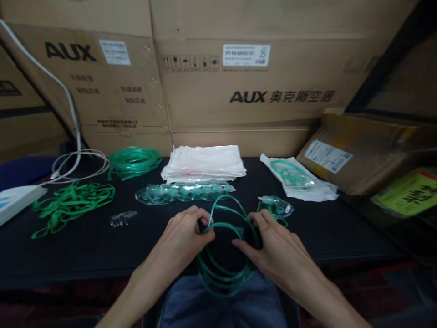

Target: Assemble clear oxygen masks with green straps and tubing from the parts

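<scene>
A loose coil of clear green plastic tubing hangs between my hands at the front edge of the black table, its lower loops over my lap. My left hand pinches the tubing between thumb and fingers on the coil's left side. On the opposite side my right hand is curled round the loops, its thumb stretched inside the ring. Just beyond the right fingers lies a small clear mask with green elastic. A row of nested clear-green masks lies behind the coil.
At the back are a thick green tubing coil, a stack of white pouches and a filled pouch. Green elastic straps and small clear connectors lie left. Cardboard boxes stand right and behind.
</scene>
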Motion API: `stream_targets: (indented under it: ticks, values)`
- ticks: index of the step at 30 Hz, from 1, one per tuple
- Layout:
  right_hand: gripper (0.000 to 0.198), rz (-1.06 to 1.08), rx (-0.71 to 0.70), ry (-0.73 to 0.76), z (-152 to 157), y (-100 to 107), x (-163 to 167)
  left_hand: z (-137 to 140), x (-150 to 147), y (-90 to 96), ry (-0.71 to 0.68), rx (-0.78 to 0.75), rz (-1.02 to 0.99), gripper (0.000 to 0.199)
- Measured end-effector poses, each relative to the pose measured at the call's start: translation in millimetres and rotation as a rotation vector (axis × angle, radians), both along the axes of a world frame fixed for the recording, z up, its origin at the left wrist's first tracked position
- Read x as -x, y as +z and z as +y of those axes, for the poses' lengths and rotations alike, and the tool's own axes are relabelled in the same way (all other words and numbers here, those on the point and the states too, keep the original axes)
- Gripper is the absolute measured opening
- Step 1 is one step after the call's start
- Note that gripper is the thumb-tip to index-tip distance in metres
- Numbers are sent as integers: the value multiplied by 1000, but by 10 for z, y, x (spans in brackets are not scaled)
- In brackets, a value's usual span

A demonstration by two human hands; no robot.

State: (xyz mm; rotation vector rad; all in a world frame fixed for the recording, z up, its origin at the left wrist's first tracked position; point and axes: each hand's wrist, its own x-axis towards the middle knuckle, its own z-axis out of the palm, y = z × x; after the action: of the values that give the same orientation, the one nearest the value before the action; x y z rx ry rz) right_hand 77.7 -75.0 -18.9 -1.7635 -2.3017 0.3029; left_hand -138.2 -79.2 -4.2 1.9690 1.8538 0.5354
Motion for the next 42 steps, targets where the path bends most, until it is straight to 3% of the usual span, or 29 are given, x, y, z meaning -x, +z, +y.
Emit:
stream_targets:
  ticks: [3,8,10,15,20,24,27,31,36,42]
  values:
    - [20,5,82,6,-46,120,46,18,13,-94,2,-17,27,10]
    - [14,34,62,20,-67,118,16,62,118,-330,4,-147,-93,50]
    - [14,38,39,28,-68,91,-1,81,149,-347,-65,-149,-67,54]
    - [13,88,31,63,-40,70,-16,116,131,-239,-153,-136,34,19]
    - [16,216,-72,115,15,-48,-70,-18,-28,-95,-62,-160,69,8]
    - [26,386,-110,200,85,-190,-123,-91,-112,-88,21,-135,23,4]
    - [40,444,-151,256,120,-232,-141,-107,-97,-139,6,-163,-109,28]
    - [36,431,-110,340,126,-152,-138,-122,-48,-116,-108,-192,-120,68]
    - [35,449,-88,435,164,-50,-126,-123,-26,49,-187,-133,13,44]
    - [32,622,-64,441,200,-103,-23,-94,-47,-2,-217,-138,-119,37]
